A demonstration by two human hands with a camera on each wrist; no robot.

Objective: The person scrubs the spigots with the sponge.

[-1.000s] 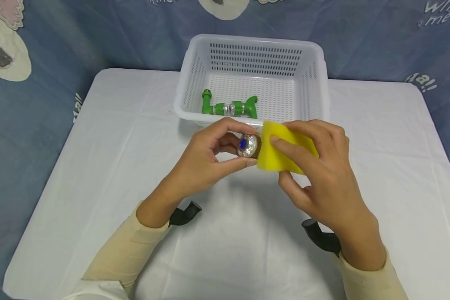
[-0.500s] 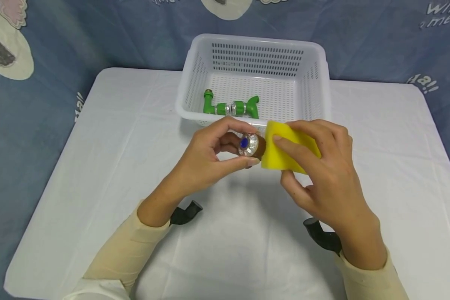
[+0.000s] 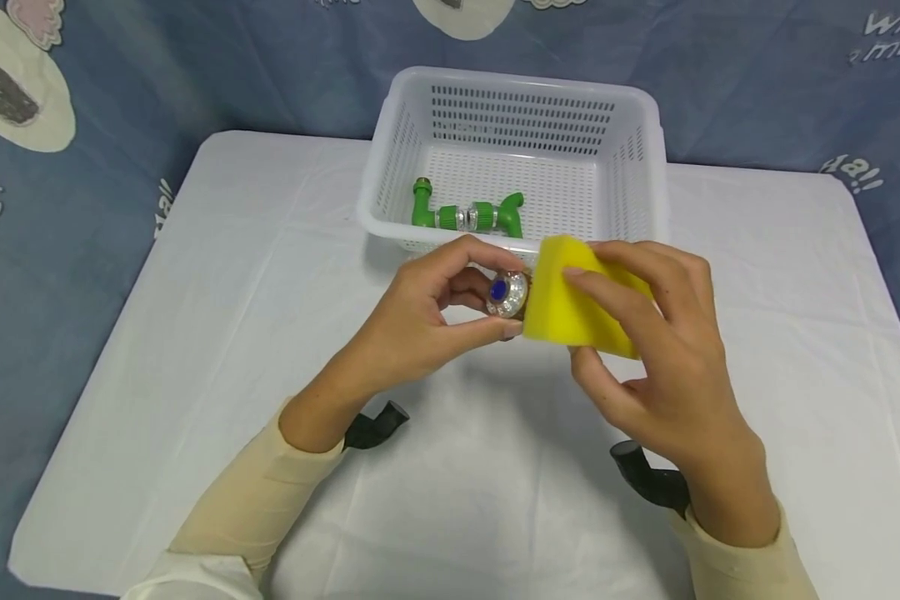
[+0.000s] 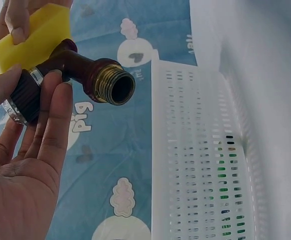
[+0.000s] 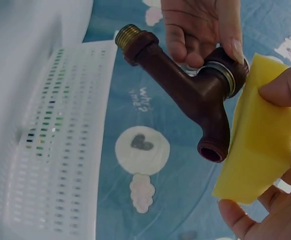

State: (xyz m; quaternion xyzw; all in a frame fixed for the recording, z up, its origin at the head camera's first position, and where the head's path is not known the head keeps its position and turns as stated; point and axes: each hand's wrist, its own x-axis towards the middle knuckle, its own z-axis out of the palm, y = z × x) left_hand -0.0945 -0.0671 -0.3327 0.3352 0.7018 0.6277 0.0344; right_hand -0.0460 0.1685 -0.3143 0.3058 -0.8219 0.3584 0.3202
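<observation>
My left hand (image 3: 427,321) grips a dark brown faucet by its ridged knob, thumb on one side and fingers on the other. In the head view the clear knob end with a blue centre on the faucet (image 3: 507,294) faces up toward me. The right wrist view shows the faucet's body (image 5: 185,92), with a brass threaded inlet and a downturned spout. A yellow sponge (image 3: 577,300) is pinched between the thumb and fingers of my right hand (image 3: 660,350). It lies against the faucet's side, near the knob and spout (image 5: 215,145).
Beyond the hands stands a white perforated basket (image 3: 513,79). Inside it, toward the front left, are green faucets (image 3: 468,217) with clear knobs. A white cloth covers the table (image 3: 450,517), and a blue patterned curtain (image 3: 270,67) hangs behind.
The sponge slid right off part of the faucet, showing more brown, then came back over it. Both hands appear slightly farther right in the head view, as does the whole scene.
</observation>
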